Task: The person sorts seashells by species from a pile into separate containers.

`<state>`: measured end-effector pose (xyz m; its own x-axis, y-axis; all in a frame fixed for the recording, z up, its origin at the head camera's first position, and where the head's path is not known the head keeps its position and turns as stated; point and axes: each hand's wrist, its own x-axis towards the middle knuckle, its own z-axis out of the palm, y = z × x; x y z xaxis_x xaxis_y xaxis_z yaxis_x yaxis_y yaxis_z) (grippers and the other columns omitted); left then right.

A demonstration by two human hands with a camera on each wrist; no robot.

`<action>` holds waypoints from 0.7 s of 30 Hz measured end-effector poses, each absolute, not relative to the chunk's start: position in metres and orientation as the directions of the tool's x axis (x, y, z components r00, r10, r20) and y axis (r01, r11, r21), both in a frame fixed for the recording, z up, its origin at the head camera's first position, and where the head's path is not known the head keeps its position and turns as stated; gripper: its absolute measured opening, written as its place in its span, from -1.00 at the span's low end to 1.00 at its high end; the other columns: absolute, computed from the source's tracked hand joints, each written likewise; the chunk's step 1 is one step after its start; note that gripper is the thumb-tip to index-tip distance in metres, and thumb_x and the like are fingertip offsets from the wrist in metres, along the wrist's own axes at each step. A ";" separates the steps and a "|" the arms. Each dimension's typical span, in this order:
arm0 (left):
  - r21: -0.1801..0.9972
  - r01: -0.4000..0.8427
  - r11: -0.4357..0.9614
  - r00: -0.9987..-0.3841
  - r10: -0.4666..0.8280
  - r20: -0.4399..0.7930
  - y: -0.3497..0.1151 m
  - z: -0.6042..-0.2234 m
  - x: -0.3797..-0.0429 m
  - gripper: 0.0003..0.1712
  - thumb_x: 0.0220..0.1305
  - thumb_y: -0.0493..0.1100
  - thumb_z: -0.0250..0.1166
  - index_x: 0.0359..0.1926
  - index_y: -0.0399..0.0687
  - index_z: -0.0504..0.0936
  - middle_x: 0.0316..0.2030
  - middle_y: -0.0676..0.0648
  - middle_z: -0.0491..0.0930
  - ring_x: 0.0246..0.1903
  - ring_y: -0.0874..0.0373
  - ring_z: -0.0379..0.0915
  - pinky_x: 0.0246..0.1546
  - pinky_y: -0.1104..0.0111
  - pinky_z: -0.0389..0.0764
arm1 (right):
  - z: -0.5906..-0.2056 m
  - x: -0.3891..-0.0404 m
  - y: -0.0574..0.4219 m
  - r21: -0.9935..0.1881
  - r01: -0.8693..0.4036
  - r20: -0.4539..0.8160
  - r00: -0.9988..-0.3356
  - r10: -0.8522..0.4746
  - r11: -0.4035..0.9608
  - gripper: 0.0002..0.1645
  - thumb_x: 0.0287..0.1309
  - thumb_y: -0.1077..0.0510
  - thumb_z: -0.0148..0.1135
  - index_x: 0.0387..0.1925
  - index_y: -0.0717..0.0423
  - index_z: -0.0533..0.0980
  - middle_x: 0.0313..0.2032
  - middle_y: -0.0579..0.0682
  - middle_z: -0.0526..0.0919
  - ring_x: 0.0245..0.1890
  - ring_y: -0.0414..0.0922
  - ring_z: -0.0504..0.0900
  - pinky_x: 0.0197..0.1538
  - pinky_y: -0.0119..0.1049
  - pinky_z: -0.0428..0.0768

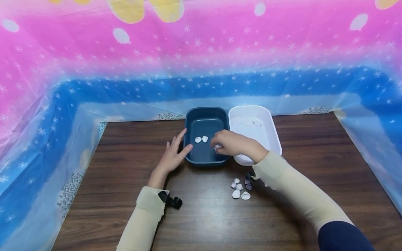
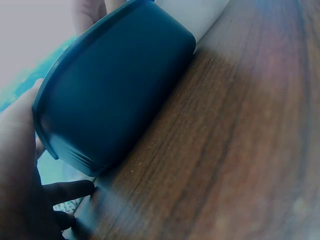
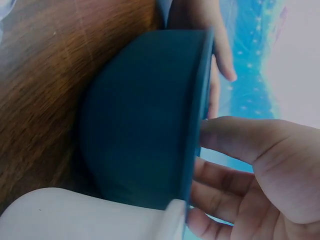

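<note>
Two white seashells (image 1: 201,139) lie side by side in the dark teal tray (image 1: 205,162). Over the tray's right part, my right hand (image 1: 230,142) pinches another white shell (image 1: 217,147) between thumb and fingers, just above or at the tray floor; I cannot tell which. In the right wrist view the tray wall hides that shell and the fingertips. My left hand (image 1: 171,155) rests against the tray's left side with fingers spread, the thumb over the rim. The left wrist view shows its fingers (image 2: 70,191) along the tray's outer wall.
A white tray (image 1: 276,141) with small dark specks inside stands against the dark tray's right side. Several white and purplish shells (image 1: 239,188) lie on the wooden table (image 1: 201,219) below the right forearm. A patterned cloth (image 1: 201,83) surrounds the table's back and sides.
</note>
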<state>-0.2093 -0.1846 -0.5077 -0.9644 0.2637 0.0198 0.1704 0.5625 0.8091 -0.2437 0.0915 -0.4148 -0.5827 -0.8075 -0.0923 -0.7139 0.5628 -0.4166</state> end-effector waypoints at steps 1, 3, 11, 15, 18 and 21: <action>0.808 0.171 0.564 -0.964 0.264 0.019 -0.185 -0.508 -0.209 -0.09 0.54 0.41 0.06 0.72 0.40 -0.08 0.64 -0.17 0.08 0.64 -0.29 -0.34 0.55 -0.22 -0.48 | -0.416 -0.245 0.091 -0.415 -0.713 -0.089 -0.586 -0.805 0.565 -0.75 0.35 0.33 0.35 0.02 0.25 0.75 -0.06 0.13 0.77 -0.02 0.02 0.72 0.11 -0.06 0.70; 0.808 0.170 0.565 -0.964 0.264 0.019 -0.185 -0.509 -0.209 -0.09 0.55 0.40 0.06 0.72 0.40 -0.08 0.64 -0.18 0.08 0.64 -0.29 -0.34 0.55 -0.22 -0.48 | -0.418 -0.248 0.089 -0.415 -0.707 -0.083 -0.597 -0.798 0.573 -0.75 0.35 0.34 0.35 0.02 0.26 0.74 -0.05 0.14 0.77 -0.01 0.04 0.72 0.12 -0.04 0.70; 0.812 0.177 0.556 -0.963 0.267 0.028 -0.185 -0.509 -0.209 -0.10 0.57 0.35 0.09 0.72 0.38 -0.08 0.64 -0.20 0.08 0.64 -0.31 -0.33 0.55 -0.23 -0.48 | -0.431 -0.258 0.083 -0.368 -0.687 -0.087 -0.645 -0.759 0.626 -0.73 0.35 0.34 0.35 0.04 0.23 0.74 -0.03 0.15 0.75 -0.03 0.03 0.70 0.14 -0.05 0.69; 0.809 0.181 0.559 -0.962 0.270 0.029 -0.185 -0.509 -0.209 -0.12 0.59 0.33 0.07 0.72 0.37 -0.08 0.64 -0.20 0.08 0.64 -0.30 -0.33 0.55 -0.22 -0.47 | -0.439 -0.263 0.078 -0.339 -0.682 -0.072 -0.669 -0.740 0.648 -0.72 0.36 0.33 0.34 0.06 0.20 0.74 -0.03 0.15 0.72 -0.07 0.02 0.69 0.13 -0.06 0.70; 0.808 0.182 0.561 -0.962 0.270 0.030 -0.185 -0.509 -0.209 -0.13 0.59 0.32 0.06 0.72 0.37 -0.08 0.64 -0.20 0.09 0.64 -0.30 -0.32 0.56 -0.22 -0.46 | -0.444 -0.265 0.074 -0.329 -0.666 -0.068 -0.691 -0.720 0.670 -0.73 0.37 0.33 0.34 0.06 0.18 0.72 -0.02 0.15 0.70 -0.09 0.01 0.68 0.12 -0.07 0.70; 0.807 0.184 0.561 -0.962 0.271 0.031 -0.184 -0.509 -0.209 -0.12 0.58 0.35 0.06 0.72 0.37 -0.08 0.63 -0.22 0.10 0.64 -0.31 -0.32 0.56 -0.22 -0.46 | -0.448 -0.268 0.071 -0.315 -0.648 -0.072 -0.712 -0.699 0.693 -0.75 0.38 0.34 0.33 0.05 0.18 0.70 -0.04 0.14 0.68 -0.13 0.00 0.67 0.07 -0.09 0.71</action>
<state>-0.2095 -0.1844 -0.5086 -0.9621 0.2708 0.0311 0.1840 0.5613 0.8069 -0.2681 0.0709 -0.4476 -0.7119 -0.6986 -0.0721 -0.6483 0.6931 -0.3151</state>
